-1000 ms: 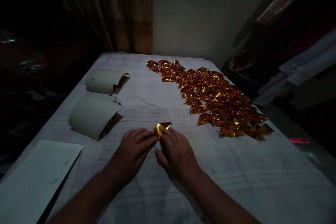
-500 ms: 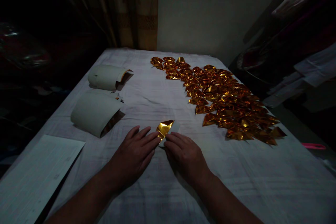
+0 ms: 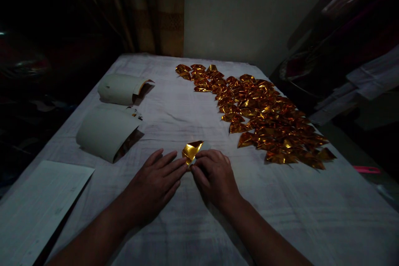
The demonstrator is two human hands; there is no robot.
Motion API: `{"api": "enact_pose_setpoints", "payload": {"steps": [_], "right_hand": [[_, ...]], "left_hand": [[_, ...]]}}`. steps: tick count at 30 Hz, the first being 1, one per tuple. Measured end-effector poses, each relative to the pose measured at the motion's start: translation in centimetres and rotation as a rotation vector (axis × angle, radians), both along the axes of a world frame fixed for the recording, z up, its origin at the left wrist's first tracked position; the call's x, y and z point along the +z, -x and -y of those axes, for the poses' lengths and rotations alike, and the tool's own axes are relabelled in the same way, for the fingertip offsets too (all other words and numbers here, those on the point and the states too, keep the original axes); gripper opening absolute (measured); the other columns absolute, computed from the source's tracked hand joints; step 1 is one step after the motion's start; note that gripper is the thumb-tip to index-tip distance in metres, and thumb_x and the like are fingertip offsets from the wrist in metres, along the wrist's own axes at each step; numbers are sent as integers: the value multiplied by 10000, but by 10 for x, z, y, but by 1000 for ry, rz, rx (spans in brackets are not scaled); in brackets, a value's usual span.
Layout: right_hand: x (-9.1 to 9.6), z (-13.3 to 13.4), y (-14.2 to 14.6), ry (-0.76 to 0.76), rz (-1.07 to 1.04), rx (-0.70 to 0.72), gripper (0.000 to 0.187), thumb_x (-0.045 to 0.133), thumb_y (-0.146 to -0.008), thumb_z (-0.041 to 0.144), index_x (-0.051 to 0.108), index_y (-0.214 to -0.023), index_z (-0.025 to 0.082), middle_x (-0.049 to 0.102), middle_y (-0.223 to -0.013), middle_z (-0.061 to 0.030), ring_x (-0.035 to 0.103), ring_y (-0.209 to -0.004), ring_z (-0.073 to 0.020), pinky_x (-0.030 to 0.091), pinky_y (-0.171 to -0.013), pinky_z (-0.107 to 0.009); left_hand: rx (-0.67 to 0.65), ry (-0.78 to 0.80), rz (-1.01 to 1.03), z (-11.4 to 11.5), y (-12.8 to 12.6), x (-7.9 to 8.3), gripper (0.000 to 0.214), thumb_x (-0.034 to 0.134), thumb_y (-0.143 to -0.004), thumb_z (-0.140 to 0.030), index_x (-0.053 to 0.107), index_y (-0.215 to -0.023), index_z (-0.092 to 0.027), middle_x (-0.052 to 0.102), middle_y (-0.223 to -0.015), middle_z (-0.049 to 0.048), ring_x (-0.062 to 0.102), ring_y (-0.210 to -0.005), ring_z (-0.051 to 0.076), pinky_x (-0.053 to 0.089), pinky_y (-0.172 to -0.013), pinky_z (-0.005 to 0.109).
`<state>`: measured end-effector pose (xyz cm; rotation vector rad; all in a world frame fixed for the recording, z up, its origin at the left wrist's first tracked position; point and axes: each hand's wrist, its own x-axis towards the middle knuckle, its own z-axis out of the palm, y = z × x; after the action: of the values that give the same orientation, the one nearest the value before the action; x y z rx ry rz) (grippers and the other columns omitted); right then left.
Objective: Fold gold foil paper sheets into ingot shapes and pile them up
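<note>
A small piece of gold foil paper [image 3: 191, 150] sits on the white cloth between my two hands, partly folded with one corner standing up. My left hand [image 3: 154, 185] lies flat, fingers stretched out, its fingertips pressing the foil's left edge. My right hand [image 3: 213, 176] has its fingers curled and pinched on the foil's right side. A large spread of folded gold foil pieces [image 3: 262, 116] lies to the right and beyond.
Two curled stacks of pale paper [image 3: 107, 131] [image 3: 120, 88] rest at the left. A flat white sheet [image 3: 37, 205] lies at the near left corner. The cloth-covered table [image 3: 187, 224] ends at a wall and curtain behind. Dark clutter and a pink object [image 3: 368, 169] lie at the right.
My right hand's fingers have curled in over the foil's right side and the foil has shifted slightly left. My left hand stays flat against it.
</note>
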<state>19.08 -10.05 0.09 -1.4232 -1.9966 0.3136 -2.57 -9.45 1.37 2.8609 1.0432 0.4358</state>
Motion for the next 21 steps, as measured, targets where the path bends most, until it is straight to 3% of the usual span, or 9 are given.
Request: {"api": "enact_pose_setpoints", "payload": {"steps": [14,21], "right_hand": [[1,0,3,30,21,-27,84,673,-872,174,621,-844,234,706,-1013,-37,592,-976,-245,401,-835,-400],[-1,-1,0,40,-8,-25,161,626,-869,94,626,-920,246,707,-1021,-28,598,-979,-235,421,-835,-388]], "left_hand": [[-34,17,-7,-1,0,4,452,494,-992,-206,512,-1431,-313,609,-1425,26,492,-1364,290,324,-1145,554],[-10,11,28,0,-5,7,360,479,-995,-227,607,-1326,-288,655,-1356,40,529,-1319,269,322,-1152,537]]}}
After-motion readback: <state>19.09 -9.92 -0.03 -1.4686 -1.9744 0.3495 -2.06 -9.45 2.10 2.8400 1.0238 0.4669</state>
